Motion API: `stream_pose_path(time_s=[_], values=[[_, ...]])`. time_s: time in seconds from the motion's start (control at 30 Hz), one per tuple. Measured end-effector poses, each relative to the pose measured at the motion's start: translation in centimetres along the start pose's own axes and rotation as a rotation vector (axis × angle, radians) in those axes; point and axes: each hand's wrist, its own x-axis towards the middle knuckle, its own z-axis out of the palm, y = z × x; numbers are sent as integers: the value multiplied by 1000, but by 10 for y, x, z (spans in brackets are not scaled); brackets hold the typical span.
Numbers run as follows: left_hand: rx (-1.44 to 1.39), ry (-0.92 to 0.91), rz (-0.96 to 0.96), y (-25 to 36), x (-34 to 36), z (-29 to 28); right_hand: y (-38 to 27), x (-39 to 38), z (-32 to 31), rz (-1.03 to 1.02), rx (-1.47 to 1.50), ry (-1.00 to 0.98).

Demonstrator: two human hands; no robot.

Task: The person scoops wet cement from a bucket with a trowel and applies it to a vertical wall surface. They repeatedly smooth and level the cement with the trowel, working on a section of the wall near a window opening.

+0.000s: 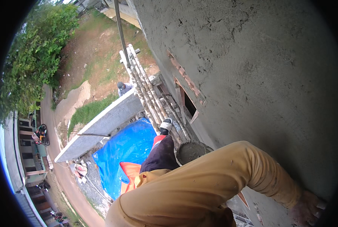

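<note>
My right arm, in a mustard-yellow sleeve, bends at a raised elbow and reaches down to the lower right. At its end, my right hand [305, 209] is close against a grey plastered wall [263, 75], in the dim rim of the view. Its fingers look curled round a pale object [321, 204], mostly hidden and too dark to name. My left hand is out of view. Beyond my right elbow is a round bucket [191, 151] of wet grey mortar, partly covered by the sleeve. My foot, in a black-and-white sandal [166, 125], rests on scaffold poles.
Mortar-spattered poles [144, 87] form a narrow platform along the wall, high above ground. An upright pole [121, 34] stands at its far end. A framed opening [187, 101] breaks the wall. Below are a blue tarp [127, 143], a low wall [101, 125] and another person [124, 87].
</note>
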Motion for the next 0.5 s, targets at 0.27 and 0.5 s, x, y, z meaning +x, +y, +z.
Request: stream_pose_path(time_s=[0.27, 0.5], values=[[-182, -577, -1279, 139, -319, -137, 35, 58, 51, -433, -521, 149], [-591, -1138, -2210, 229, -460, -196, -82, 51, 21, -27, -269, -304]])
